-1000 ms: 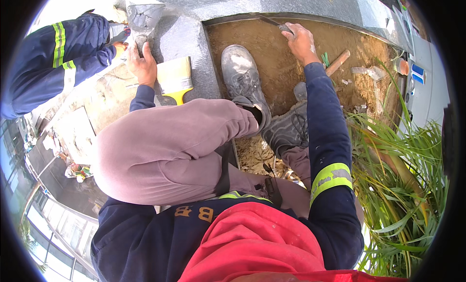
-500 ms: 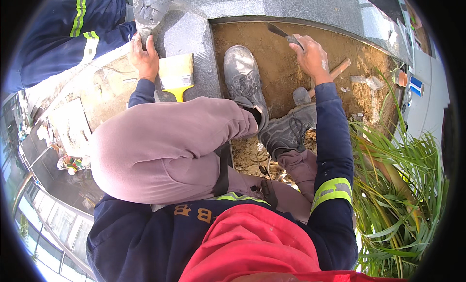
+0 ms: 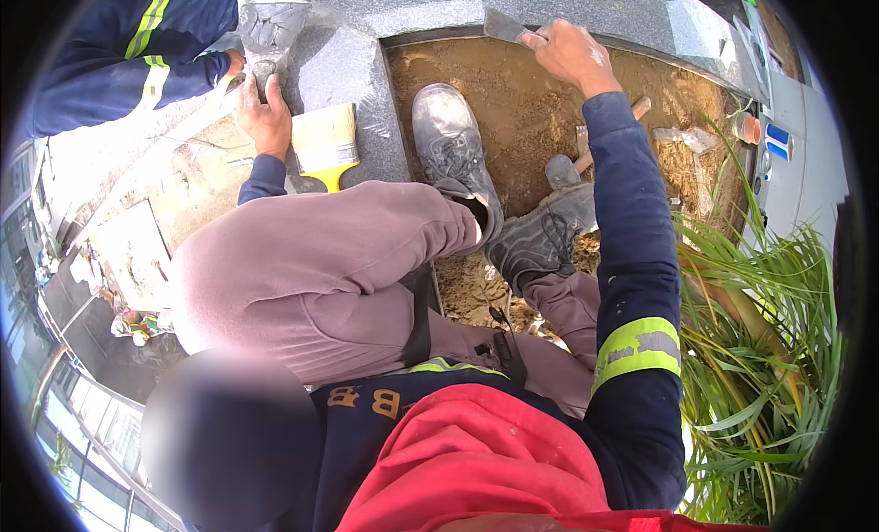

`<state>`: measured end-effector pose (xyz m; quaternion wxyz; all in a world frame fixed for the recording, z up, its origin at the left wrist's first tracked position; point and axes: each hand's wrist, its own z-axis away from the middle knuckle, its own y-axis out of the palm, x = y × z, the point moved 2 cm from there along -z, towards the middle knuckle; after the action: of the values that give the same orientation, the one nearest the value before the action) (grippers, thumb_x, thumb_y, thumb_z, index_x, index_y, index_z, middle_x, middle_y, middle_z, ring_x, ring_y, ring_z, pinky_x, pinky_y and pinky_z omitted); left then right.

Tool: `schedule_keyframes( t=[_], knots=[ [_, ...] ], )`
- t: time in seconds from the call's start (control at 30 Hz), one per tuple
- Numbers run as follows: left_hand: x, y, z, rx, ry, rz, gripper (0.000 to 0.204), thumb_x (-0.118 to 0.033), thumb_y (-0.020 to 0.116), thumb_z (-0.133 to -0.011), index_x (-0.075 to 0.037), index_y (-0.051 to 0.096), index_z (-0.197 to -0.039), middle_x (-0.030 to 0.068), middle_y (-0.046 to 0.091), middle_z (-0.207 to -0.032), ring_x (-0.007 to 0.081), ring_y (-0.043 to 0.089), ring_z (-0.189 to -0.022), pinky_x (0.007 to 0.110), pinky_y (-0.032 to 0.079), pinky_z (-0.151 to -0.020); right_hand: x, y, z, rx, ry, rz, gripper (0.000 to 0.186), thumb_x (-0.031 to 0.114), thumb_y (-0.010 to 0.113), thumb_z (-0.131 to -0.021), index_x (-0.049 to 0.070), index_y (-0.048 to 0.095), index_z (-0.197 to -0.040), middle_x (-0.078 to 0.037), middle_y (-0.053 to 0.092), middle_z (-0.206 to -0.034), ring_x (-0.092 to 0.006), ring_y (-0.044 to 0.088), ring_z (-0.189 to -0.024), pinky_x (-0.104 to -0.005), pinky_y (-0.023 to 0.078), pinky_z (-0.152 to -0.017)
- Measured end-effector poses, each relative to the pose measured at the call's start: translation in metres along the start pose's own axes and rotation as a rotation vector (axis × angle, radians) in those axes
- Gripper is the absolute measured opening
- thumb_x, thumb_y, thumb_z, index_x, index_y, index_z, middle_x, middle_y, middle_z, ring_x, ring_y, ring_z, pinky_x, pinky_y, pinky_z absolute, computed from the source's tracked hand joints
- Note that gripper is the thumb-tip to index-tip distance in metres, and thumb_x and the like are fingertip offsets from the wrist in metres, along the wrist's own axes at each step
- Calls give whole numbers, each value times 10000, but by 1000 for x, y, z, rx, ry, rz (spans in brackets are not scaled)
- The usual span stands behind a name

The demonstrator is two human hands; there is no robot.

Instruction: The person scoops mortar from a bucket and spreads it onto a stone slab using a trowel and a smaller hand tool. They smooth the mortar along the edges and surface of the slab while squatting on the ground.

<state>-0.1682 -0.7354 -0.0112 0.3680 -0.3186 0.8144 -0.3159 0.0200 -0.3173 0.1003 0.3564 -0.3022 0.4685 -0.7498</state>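
My right hand (image 3: 575, 58) is closed round the handle of a putty knife (image 3: 504, 26). Its flat grey blade lies at the inner edge of the speckled grey stone border (image 3: 412, 8). At the left, my left hand (image 3: 264, 124) has its thumb and fingers about the narrow end of a funnel-shaped container (image 3: 273, 28) smeared with grey mortar. How firmly it grips is hard to see. Beside that hand, a wide brush (image 3: 325, 140) with pale bristles and a yellow handle lies on the stone.
A co-worker's dark sleeve (image 3: 188, 81) reaches in beside the container. My shoes (image 3: 449, 138) are on the sandy bed, near a hammer (image 3: 562, 170). Palm leaves (image 3: 751, 349) crowd the right side. A blurred dark round shape (image 3: 233, 440) fills the lower left.
My right hand has moved up and away from me, bringing the putty knife's blade from over the sand to the stone edge. The co-worker's arm has shifted; a blurred shape has come in.
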Motion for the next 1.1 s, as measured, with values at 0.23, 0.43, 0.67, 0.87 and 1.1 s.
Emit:
schedule_keyframes(
  t=[0.23,0.43,0.67,0.87,1.1],
  knots=[
    [7,0,1,3,-30,6,447,-281,684,-958,80,654,-1219,293,672,-1162,436,624,-1116,467,482,-993,-54,-9,18,-368,16,-267,526,484,579,-990,26,709,-1212,-198,735,-1049,-310,714,-899,-420,545,-843],
    [-41,-23,-31,63,7,300,416,-249,743,-916,64,680,-1183,232,679,-1031,368,665,-925,413,526,-831,-40,-41,99,-404,66,-887,563,390,699,-955,-72,626,-1269,-210,731,-985,-184,713,-736,-360,564,-721],
    [-193,-87,-105,355,218,338,436,-264,772,-891,80,697,-1147,221,703,-970,334,693,-837,369,540,-780,27,-118,148,-680,-333,-230,373,180,699,-943,38,650,-1285,-173,684,-987,-333,677,-889,-411,525,-789],
    [-220,-97,-105,380,253,487,410,-206,728,-885,98,660,-1151,260,671,-1001,386,673,-888,381,526,-795,48,-130,170,-817,-464,61,466,87,768,-831,152,692,-1286,-87,626,-996,-290,629,-854,-409,523,-717],
    [-246,-78,-87,548,7,826,365,-190,696,-953,74,568,-1169,97,627,-900,127,619,-721,292,486,-623,66,-93,178,-877,-405,-194,436,127,756,-868,115,682,-1298,-118,600,-993,-309,644,-837,-409,540,-665]
  ],
)
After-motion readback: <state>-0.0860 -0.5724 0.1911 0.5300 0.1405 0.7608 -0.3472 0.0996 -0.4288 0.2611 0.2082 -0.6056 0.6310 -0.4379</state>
